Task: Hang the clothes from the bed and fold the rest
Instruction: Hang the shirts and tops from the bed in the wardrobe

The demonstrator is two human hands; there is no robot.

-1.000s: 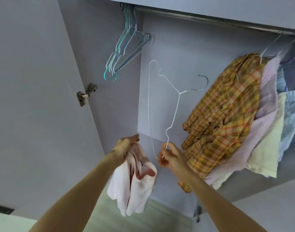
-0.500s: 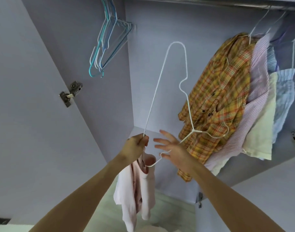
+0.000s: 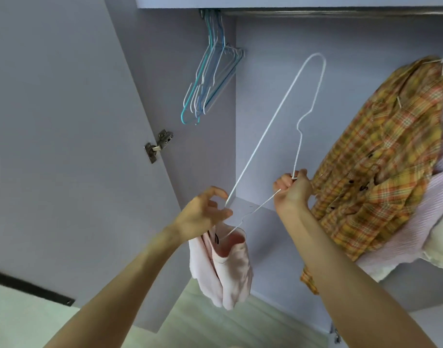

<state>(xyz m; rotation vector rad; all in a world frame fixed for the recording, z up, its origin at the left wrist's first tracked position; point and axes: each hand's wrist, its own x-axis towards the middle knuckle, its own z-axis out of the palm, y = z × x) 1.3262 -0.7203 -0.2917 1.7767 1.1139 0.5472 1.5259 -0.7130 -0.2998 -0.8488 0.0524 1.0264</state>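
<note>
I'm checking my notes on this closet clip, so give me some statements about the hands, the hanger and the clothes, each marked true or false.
1. The right hand grips the white wire hanger. True.
2. The pale pink garment hangs from the closet rail. False: it hangs below the left hand, with one end of the hanger going into its opening.
3. A bunch of empty blue and white hangers hangs in the closet's left corner. True.
4. The yellow plaid shirt lies folded on the floor. False: it hangs at the right.
</note>
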